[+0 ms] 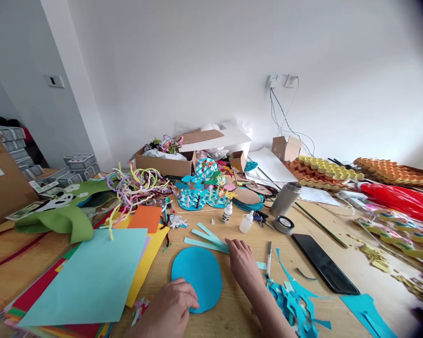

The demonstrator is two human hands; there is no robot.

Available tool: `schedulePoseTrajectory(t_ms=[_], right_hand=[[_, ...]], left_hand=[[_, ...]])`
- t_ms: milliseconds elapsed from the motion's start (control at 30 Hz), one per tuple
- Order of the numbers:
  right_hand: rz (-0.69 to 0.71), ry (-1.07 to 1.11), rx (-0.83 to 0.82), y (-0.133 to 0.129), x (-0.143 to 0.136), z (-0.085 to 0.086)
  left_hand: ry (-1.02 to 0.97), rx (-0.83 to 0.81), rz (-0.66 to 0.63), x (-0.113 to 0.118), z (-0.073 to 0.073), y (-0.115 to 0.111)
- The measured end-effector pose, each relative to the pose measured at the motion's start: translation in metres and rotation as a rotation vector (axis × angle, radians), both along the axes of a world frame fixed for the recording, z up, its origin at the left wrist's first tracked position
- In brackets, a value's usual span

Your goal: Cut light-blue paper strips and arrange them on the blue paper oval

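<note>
A round blue disc [201, 277] lies flat on the wooden table. My left hand [178, 300] rests at its lower left edge with the fingers curled over the rim; whether they grip it is hard to tell. My right hand [242, 263] is just right of the disc, its bent fingertips pressed on light-teal paper strips [207, 239] fanned out above the disc. One strip end sticks out to the right of that hand. Beyond the strips stand a small white glue bottle [227, 213] and a clear squeeze bottle [246, 223].
Coloured paper sheets [88, 272] are stacked at left, below a heap of pipe cleaners [144, 183]. Blue scraps [292, 300], a pen [269, 258] and a black phone [324, 264] lie at right. Behind are a metal cup [285, 199], tape roll [284, 224] and decorated discs [193, 199].
</note>
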State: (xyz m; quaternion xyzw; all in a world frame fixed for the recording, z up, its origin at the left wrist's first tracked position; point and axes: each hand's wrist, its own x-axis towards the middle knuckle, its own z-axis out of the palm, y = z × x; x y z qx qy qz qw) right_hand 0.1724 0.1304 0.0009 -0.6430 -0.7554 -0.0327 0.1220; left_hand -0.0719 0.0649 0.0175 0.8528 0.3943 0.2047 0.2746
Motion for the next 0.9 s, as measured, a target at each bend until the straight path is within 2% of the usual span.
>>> schedulePoseTrajectory(t_ms=[200, 433, 567, 633, 733, 833, 900], right_hand=[[0.01, 0.016, 0.022, 0.0, 0.001, 0.001], [0.003, 0.062, 0.066, -0.002, 0.0, 0.005], [-0.016, 0.116, 0.146, -0.003, -0.001, 0.016], [0.006, 0.207, 0.192, -0.006, -0.003, 0.027], [0.104, 0.482, 0.202, -0.017, -0.012, 0.047], [0.196, 0.703, 0.053, -0.034, -0.027, 0.063], [0.253, 0.774, -0.056, -0.045, -0.039, 0.066]], left_hand=[[-0.027, 0.002, 0.016, 0.0, -0.005, 0.003], [-0.006, -0.05, 0.027, 0.0, 0.003, 0.001], [-0.019, -0.06, 0.056, -0.001, 0.005, 0.001], [-0.077, -0.06, 0.079, -0.001, 0.007, 0.003], [-0.178, -0.07, 0.105, 0.0, 0.013, 0.005], [-0.252, -0.116, 0.173, 0.0, 0.021, 0.006], [-0.305, -0.169, 0.232, -0.001, 0.025, 0.007]])
